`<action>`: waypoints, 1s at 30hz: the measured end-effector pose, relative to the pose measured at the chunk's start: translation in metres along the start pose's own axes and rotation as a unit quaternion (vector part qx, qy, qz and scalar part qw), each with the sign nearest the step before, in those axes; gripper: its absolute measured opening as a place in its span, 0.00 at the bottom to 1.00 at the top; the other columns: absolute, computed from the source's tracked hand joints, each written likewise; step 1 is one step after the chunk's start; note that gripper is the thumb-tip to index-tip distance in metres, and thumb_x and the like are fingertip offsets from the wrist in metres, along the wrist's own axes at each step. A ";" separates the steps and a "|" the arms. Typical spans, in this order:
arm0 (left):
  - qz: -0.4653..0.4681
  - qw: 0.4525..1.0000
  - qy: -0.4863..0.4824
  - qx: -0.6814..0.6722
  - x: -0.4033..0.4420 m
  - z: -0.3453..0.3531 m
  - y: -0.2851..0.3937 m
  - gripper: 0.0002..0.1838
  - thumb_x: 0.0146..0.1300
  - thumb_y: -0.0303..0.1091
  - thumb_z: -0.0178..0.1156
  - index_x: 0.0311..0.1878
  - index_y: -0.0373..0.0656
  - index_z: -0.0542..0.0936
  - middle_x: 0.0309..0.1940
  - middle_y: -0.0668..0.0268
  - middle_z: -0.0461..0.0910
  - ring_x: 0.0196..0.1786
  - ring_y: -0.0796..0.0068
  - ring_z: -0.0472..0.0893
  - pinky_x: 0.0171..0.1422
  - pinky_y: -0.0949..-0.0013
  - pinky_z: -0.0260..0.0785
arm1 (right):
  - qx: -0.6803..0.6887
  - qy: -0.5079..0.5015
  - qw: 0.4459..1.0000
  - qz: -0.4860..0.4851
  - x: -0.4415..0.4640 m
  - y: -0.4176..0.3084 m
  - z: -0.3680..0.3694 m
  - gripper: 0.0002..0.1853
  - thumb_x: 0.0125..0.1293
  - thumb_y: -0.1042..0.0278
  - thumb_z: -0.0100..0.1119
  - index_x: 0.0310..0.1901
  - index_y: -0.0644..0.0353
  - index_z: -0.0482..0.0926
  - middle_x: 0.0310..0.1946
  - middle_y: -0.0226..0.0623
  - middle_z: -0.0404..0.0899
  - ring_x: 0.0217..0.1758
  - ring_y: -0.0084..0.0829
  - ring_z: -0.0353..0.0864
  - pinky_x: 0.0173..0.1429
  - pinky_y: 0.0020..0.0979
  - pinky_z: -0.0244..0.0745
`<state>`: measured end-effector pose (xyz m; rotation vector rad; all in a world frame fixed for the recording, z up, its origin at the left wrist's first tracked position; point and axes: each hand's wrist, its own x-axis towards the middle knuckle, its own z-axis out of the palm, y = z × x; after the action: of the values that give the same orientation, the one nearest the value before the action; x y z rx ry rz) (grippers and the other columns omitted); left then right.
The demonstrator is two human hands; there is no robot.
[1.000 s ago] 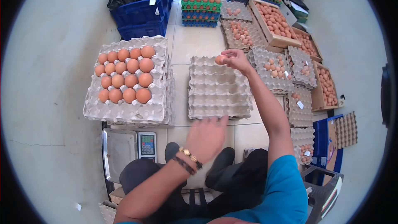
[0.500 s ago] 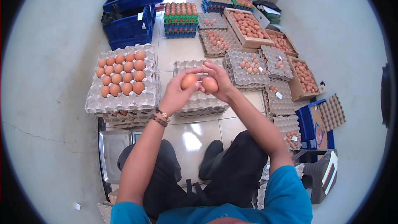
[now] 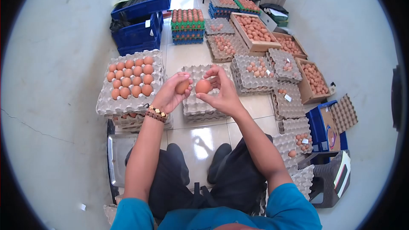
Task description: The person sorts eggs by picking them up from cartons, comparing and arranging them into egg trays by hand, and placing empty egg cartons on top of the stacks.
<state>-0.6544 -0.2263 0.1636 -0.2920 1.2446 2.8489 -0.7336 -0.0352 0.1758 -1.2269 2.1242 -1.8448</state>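
Note:
My left hand (image 3: 171, 93) is closed around a brown egg (image 3: 182, 87), its palm turned partly up. Another brown egg (image 3: 203, 86) is held between the thumb and fingers of my right hand (image 3: 222, 92). The two eggs are close together but apart. Below both hands stands a stack of grey egg trays (image 3: 200, 111), whose visible top cells hold no eggs where my hands do not cover them. Left of my left hand, a taller tray stack (image 3: 156, 66) carries rows of brown eggs (image 3: 136, 80).
Wooden crates of eggs (image 3: 269, 47) and several grey trays (image 3: 255, 83) line the right side. Blue crates (image 3: 135, 34) and green and blue egg trays (image 3: 187, 25) stand at the back. A metal pan (image 3: 117, 157) lies left of my legs, a dark stool (image 3: 332, 179) at right.
My hands have moved apart and slightly lower. The left egg has shifted left and sits deeper in the fingers; the right egg has also moved left in the view.

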 end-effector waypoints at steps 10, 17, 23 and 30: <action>0.047 0.997 -0.032 -0.056 0.001 0.009 -0.008 0.14 0.67 0.31 0.61 0.53 0.42 0.71 0.54 0.57 0.75 0.65 0.62 0.74 0.72 0.53 0.68 | 0.067 -0.016 0.998 -0.002 0.002 0.001 0.001 0.24 0.53 0.74 0.71 0.52 0.66 0.78 0.46 0.41 0.84 0.50 0.33 0.85 0.51 0.31 0.81; 0.032 0.998 -0.056 0.005 -0.001 0.016 -0.017 0.15 0.66 0.31 0.62 0.52 0.39 0.71 0.58 0.55 0.73 0.62 0.58 0.77 0.69 0.45 0.71 | 0.070 -0.005 0.998 -0.007 0.003 0.017 -0.003 0.26 0.55 0.74 0.70 0.57 0.68 0.77 0.48 0.46 0.83 0.51 0.34 0.85 0.52 0.32 0.82; 0.004 0.996 -0.083 -0.041 0.007 0.013 -0.019 0.25 0.72 0.39 0.55 0.66 0.33 0.67 0.63 0.50 0.71 0.65 0.59 0.75 0.69 0.51 0.72 | 0.035 -0.002 0.999 0.023 0.001 0.009 -0.007 0.23 0.55 0.74 0.72 0.53 0.70 0.79 0.46 0.46 0.84 0.45 0.32 0.87 0.49 0.30 0.84; 0.026 0.992 -0.023 0.122 0.011 -0.002 -0.037 0.27 0.71 0.42 0.59 0.65 0.33 0.69 0.61 0.52 0.74 0.61 0.64 0.79 0.64 0.59 0.76 | -0.006 -0.024 1.000 0.005 0.001 0.021 0.007 0.23 0.54 0.69 0.75 0.50 0.69 0.80 0.42 0.48 0.86 0.45 0.37 0.88 0.47 0.31 0.85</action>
<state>-0.6612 -0.2025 0.1336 -0.1881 1.5927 2.6859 -0.7410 -0.0418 0.1564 -1.2470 2.1144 -1.7825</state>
